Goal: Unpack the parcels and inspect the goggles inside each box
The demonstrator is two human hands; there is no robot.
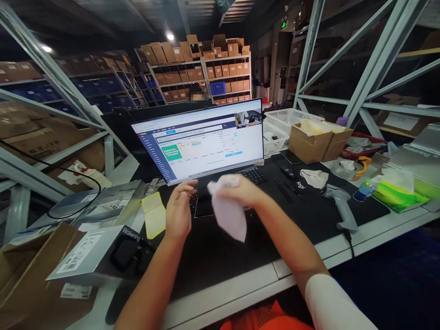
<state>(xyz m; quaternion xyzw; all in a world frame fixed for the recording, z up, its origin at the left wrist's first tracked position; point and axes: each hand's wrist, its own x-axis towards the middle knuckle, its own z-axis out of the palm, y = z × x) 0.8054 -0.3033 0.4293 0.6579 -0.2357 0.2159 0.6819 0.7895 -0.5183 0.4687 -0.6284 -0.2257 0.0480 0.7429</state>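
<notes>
My right hand [242, 190] grips a crumpled white cloth or tissue [228, 211] and holds it over the black keyboard [252, 174] in front of the lit monitor [202, 140]. My left hand [178, 208] hovers just left of the cloth, fingers apart and slightly curled, holding nothing. Both hands are above the black desk mat [309, 215]. The cloth hangs down and hides part of the keyboard.
A barcode scanner [340, 201], mouse [287, 172], tissue pack [395, 192] and open cardboard box [316, 140] lie to the right. On the left are yellow paper [154, 214], a labelled grey box [92, 252] and cardboard [24, 279]. Steel rack beams flank the desk.
</notes>
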